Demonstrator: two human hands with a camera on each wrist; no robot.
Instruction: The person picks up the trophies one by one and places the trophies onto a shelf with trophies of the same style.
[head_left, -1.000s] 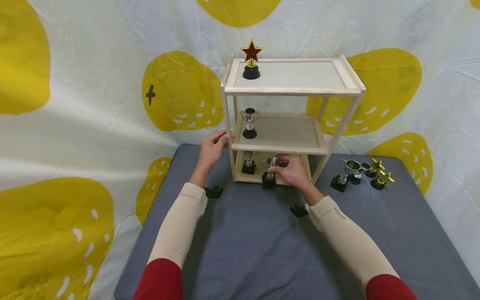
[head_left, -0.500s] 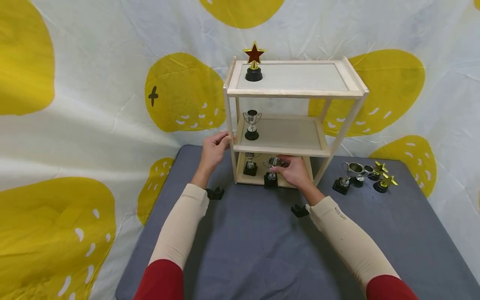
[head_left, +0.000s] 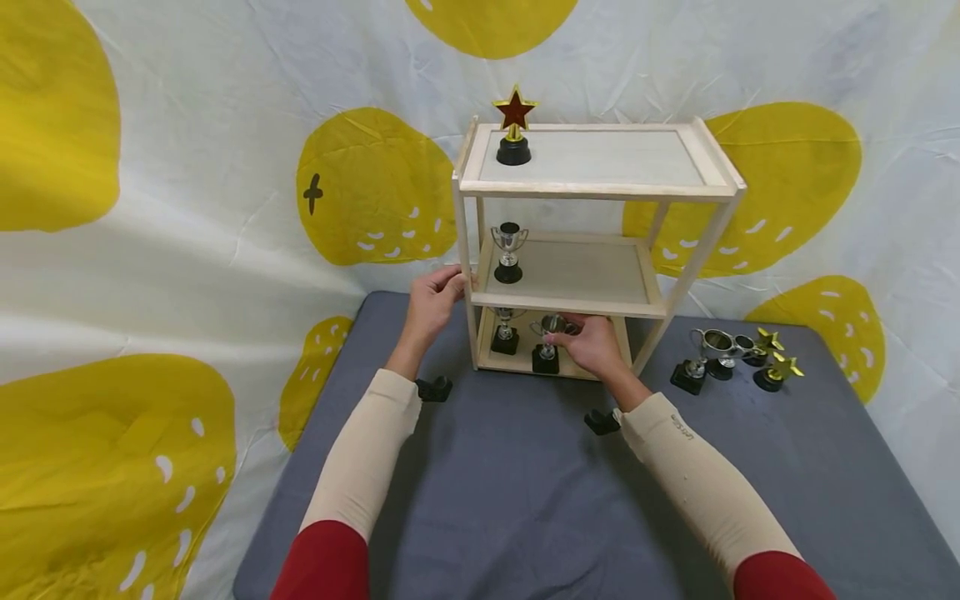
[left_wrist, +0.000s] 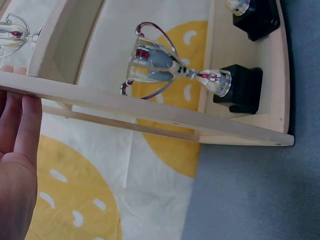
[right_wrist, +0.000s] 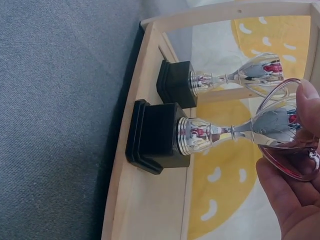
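Observation:
My right hand (head_left: 597,343) holds a silver cup trophy (head_left: 546,360) by its cup and handle, thumb on one side and fingers on the other. Its black square base (right_wrist: 159,135) is at the front of the wooden shelf's bottom tier (right_wrist: 145,200). Beside it on that tier stands another silver cup trophy (left_wrist: 240,89), upright. My left hand (head_left: 429,307) grips the shelf's left front post (left_wrist: 170,116), with fingertips showing past it in the left wrist view. A smaller silver cup (head_left: 508,250) stands on the middle tier, and a red-and-gold star trophy (head_left: 513,125) on top.
Right of the shelf, two silver cups (head_left: 693,371) and two gold star trophies (head_left: 776,373) stand grouped on the grey-covered table (head_left: 510,483). The middle tier's front rail (head_left: 577,306) lies just above my right hand. A patterned cloth (head_left: 247,100) hangs behind.
The trophy in my right hand has shifted slightly back, its base now within the bottom tier's front edge. My left hand stays at the post. The head view has drifted slightly.

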